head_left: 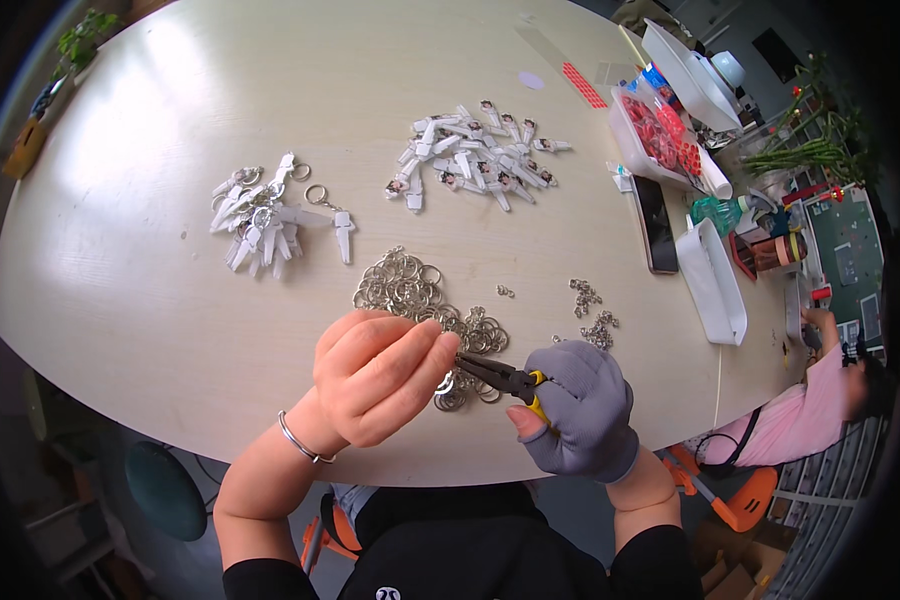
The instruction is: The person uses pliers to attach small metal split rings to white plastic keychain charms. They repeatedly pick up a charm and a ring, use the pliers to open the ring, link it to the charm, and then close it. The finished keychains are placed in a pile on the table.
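Your bare left hand [385,375] has its fingers pinched together against the thumb; can't make out what's between them, too small. Your gloved right hand [580,415], thumb tip bare, is wrapped around the yellow-handled needle-nose pliers [500,376]. Plier tips meet your left fingertips; can't tell if the nose is spread.

Both hands sit over the surface [170,330], left one partly hiding the heap of metal key rings [400,280]. Loose small metal links [598,328] lie just beyond your right hand.

Step in hand, my read: fine plier work on small hardware at the fingertips. Calls for a steady left pinch and plier tips kept lined up, clear of skin.

Further out, left: pile of white figure-shaped tags [270,228], some with rings; one ringed tag [344,235] lies at its right edge. Farther, middle: bigger pile of printed white tags [480,160], no rings that I can see. Right: black phone [655,225], white tray [712,285].
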`<state>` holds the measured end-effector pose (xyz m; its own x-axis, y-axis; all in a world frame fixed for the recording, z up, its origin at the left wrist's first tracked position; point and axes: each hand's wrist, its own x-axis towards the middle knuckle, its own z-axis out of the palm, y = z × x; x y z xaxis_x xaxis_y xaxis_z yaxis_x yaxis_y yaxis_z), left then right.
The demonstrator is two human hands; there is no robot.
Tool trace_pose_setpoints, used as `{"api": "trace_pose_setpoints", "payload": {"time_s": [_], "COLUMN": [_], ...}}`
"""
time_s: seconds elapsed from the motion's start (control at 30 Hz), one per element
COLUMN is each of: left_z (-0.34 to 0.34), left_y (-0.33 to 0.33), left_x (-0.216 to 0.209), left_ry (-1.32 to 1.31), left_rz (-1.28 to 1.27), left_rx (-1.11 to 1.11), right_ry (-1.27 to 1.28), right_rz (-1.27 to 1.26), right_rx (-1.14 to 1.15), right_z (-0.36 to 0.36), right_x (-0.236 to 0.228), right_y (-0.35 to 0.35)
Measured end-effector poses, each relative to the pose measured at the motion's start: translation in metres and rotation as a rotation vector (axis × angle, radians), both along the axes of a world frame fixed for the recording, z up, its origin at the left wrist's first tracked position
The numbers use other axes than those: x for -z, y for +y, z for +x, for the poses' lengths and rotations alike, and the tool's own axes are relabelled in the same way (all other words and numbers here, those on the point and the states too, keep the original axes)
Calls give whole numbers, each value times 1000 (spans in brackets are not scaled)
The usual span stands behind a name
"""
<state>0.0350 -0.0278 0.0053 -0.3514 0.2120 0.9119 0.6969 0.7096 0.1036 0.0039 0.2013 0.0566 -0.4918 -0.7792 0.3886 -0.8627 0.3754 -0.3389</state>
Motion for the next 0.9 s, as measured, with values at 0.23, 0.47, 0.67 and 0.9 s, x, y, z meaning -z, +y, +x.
{"api": "trace_pose_setpoints", "payload": {"time_s": [0.23, 0.47, 0.67, 0.9], "left_z": [8, 1, 2, 10], "left_y": [2, 0, 1, 3], "left_x": [-3, -4, -2, -1], "left_ry": [-88, 90, 35, -133], "left_rz": [37, -126, -111, -23], "left_rx": [15, -162, -138, -55], "right_ry": [110, -36, 8, 170], "right_rz": [-14, 36, 64, 22], "right_rx": [-4, -20, -6, -64], "right_z": [0, -2, 1, -10], "right_x": [8, -7, -4, 7], "right_y": [0, -1, 3, 8]}}
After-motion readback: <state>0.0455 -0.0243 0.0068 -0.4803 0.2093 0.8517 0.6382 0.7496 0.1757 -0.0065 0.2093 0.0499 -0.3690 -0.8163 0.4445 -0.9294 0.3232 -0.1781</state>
